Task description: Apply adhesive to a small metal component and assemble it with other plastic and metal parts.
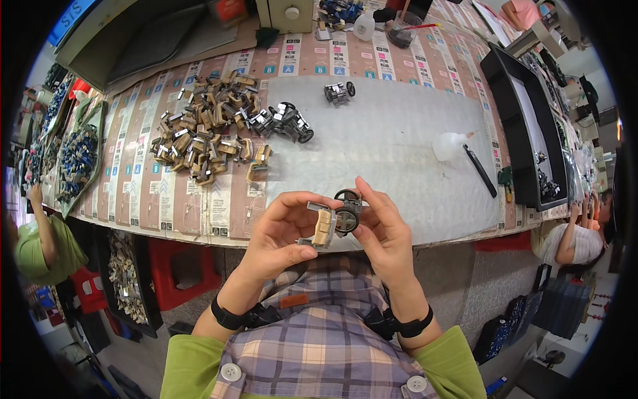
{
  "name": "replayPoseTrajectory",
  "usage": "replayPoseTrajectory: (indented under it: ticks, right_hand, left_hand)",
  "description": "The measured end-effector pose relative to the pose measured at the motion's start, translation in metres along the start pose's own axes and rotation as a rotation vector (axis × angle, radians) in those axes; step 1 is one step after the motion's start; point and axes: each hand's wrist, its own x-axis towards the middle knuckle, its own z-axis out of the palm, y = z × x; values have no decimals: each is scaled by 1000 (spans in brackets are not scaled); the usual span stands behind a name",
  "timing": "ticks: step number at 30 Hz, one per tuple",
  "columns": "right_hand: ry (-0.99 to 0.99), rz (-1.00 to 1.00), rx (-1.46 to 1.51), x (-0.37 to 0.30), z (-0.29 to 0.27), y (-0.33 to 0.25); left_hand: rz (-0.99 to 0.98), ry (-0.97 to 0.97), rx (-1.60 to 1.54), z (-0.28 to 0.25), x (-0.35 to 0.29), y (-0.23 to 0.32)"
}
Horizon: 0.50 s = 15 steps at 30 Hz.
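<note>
In front of my body, at the table's near edge, my left hand (285, 229) pinches a small tan-and-grey toy vehicle part (323, 227), with the tan padded-looking side facing up. My right hand (383, 226) grips a dark toy chassis (347, 211) with black spoked wheels between thumb and fingers. The two parts meet or nearly meet; whether they are joined I cannot tell. Beyond my left hand lies a heap of similar tan-and-grey parts (206, 126). Against its right side sit several wheeled chassis pieces (284, 123), and one wheeled assembly (339, 93) stands apart farther back.
A translucent mat (399, 173) covers the table's middle. On its right are a white squeeze bottle (450, 146) and a black pen-like tool (480, 171). A long black tray (523, 126) borders the right side. Red stools (179, 272) stand below left; other people (43, 239) work at both sides.
</note>
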Motion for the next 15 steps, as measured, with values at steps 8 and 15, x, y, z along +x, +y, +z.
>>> replayPoseTrajectory:
  ticks: [8,15]
  right_hand:
    - [-91,14,163,-4,-2,0]
    - [-139,70,395,-7,-5,0]
  left_hand:
    - [-19,93,-15,11,0,1]
    - [-1,-19,-37,9,2,1]
